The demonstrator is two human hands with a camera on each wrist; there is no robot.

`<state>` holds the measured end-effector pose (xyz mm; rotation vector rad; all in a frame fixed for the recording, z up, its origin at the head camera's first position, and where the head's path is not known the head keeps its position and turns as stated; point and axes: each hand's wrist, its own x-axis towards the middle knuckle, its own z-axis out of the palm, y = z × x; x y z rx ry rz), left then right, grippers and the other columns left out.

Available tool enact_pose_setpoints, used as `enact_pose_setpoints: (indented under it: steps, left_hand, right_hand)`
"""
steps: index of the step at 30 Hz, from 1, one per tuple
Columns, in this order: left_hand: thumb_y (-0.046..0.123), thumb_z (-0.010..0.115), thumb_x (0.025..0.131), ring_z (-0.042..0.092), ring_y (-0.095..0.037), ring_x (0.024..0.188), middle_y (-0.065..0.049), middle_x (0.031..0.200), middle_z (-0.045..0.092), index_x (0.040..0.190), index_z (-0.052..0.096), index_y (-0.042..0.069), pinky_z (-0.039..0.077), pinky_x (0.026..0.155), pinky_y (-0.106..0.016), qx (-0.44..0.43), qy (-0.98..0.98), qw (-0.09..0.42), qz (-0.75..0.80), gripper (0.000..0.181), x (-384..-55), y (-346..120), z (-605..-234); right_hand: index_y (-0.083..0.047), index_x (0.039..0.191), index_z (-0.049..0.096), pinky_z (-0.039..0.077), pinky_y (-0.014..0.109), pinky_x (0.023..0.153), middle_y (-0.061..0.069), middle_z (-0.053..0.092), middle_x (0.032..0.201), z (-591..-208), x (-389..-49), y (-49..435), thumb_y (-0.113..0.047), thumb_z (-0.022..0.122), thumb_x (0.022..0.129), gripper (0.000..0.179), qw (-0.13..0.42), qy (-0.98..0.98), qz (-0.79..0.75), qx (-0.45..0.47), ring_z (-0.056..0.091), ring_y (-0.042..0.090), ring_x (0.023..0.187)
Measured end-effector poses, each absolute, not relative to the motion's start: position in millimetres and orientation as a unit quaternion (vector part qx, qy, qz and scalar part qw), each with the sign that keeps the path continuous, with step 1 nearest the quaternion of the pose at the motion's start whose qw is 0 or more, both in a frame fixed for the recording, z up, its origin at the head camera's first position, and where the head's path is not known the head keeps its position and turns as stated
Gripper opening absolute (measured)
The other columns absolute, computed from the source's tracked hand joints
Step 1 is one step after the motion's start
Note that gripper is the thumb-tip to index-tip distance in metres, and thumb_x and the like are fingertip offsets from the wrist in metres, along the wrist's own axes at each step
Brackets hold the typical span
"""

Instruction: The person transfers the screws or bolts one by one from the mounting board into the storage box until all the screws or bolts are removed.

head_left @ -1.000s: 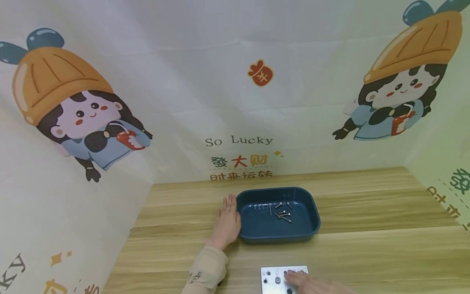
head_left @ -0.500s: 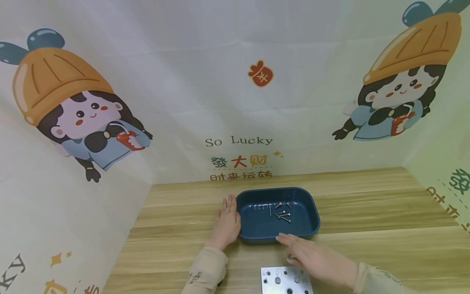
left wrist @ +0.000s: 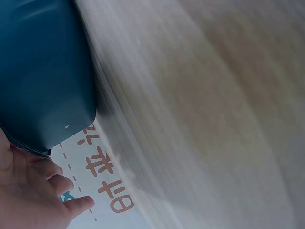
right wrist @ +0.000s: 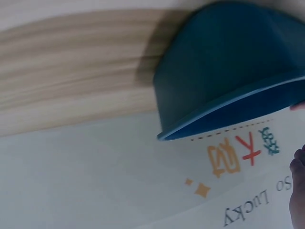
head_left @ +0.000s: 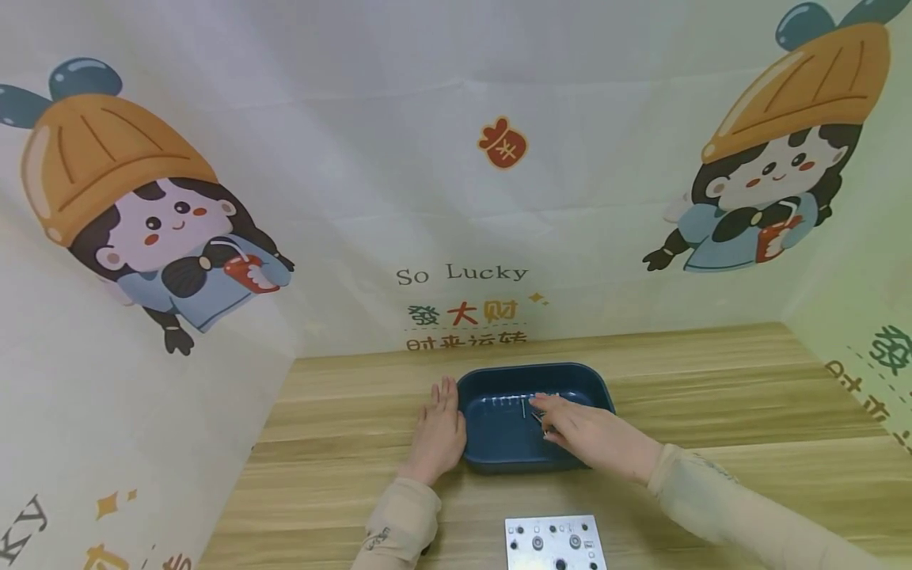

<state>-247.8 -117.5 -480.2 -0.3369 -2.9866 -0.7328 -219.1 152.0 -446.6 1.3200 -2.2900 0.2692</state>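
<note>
A dark blue rectangular tray (head_left: pixel 499 455) rests on the wooden table, with several small metal screws (head_left: pixel 523 408) inside, partly covered by my right hand. My left hand (head_left: pixel 436 434) lies along the tray's left side, fingers extended; the left wrist view has those fingers (left wrist: pixel 59 183) at the tray's corner. Over the tray's right half, my right hand (head_left: pixel 580 431) reaches in from the right with thumb and fingers bent together. A tiny shiny metal piece, apparently a screw, shows at its thumb tip. Only a sliver of this hand (right wrist: pixel 298 186) enters the right wrist view.
A silver metal plate (head_left: pixel 527 554) with holes and round fittings lies in front of the tray, cut off by the lower frame edge. A printed cloth (head_left: pixel 370 174) with cartoon figures and lettering hangs behind the table and along both sides.
My right hand has gone from the metal plate, past the tray's front rim, to above the screws, leaving the plate uncovered. The left hand and tray have stayed in place.
</note>
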Motion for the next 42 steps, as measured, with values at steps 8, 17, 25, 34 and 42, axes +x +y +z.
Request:
enact_pose_setpoints:
  steps: [8, 17, 25, 34, 42]
  left_hand:
    - [0.015, 0.036, 0.103, 0.019, -0.043, 0.149, -0.024, 0.16, 0.023, 0.152, 0.024, -0.008, 0.024, 0.116, -0.062, -0.111, -0.964, 0.023, -0.238, 0.056, -249, -117, -482]
    - [0.015, 0.036, 0.104, 0.018, -0.043, 0.149, -0.024, 0.161, 0.021, 0.153, 0.022, -0.008, 0.023, 0.117, -0.061, -0.113, -0.964, 0.02, -0.24, 0.056, -250, -117, -483]
    - [0.014, 0.038, 0.103, 0.018, -0.043, 0.149, -0.024, 0.161, 0.021, 0.152, 0.023, -0.009, 0.023, 0.116, -0.062, -0.112, -0.964, 0.025, -0.24, 0.056, -250, -118, -484]
    - [0.013, 0.036, 0.103, 0.018, -0.043, 0.149, -0.025, 0.161, 0.021, 0.152, 0.022, -0.009, 0.023, 0.116, -0.062, -0.112, -0.965, 0.022, -0.237, 0.056, -249, -117, -483]
    - [0.014, 0.036, 0.104, 0.018, -0.043, 0.149, -0.024, 0.161, 0.021, 0.153, 0.022, -0.009, 0.023, 0.116, -0.063, -0.112, -0.966, 0.021, -0.233, 0.056, -249, -117, -481]
  right_hand:
    - [-0.008, 0.104, 0.055, 0.054, 0.041, 0.094, 0.021, 0.061, 0.132, -445, -244, 153, -0.01, 0.072, 0.088, 0.024, 0.218, -0.851, 0.085, 0.471, 0.061, 0.032, 0.122]
    - [-0.007, 0.106, 0.055, 0.052, 0.042, 0.098, 0.022, 0.058, 0.137, -442, -257, 153, -0.012, 0.063, 0.096, 0.014, 0.176, -0.867, 0.085, 0.458, 0.059, 0.031, 0.125]
    - [-0.002, 0.123, 0.052, 0.054, 0.034, 0.086, 0.011, 0.064, 0.122, -438, -272, 147, -0.012, 0.057, 0.099, 0.027, 0.152, -0.872, 0.092, 0.456, 0.065, 0.017, 0.1]
    - [-0.003, 0.128, 0.05, 0.053, 0.031, 0.084, 0.001, 0.064, 0.11, -442, -280, 141, -0.015, 0.057, 0.1, 0.031, 0.088, -0.887, 0.119, 0.437, 0.062, 0.01, 0.091]
    - [-0.003, 0.118, 0.054, 0.054, 0.032, 0.08, 0.004, 0.066, 0.106, -445, -281, 142, -0.014, 0.058, 0.099, 0.022, 0.075, -0.888, 0.098, 0.444, 0.064, 0.015, 0.092]
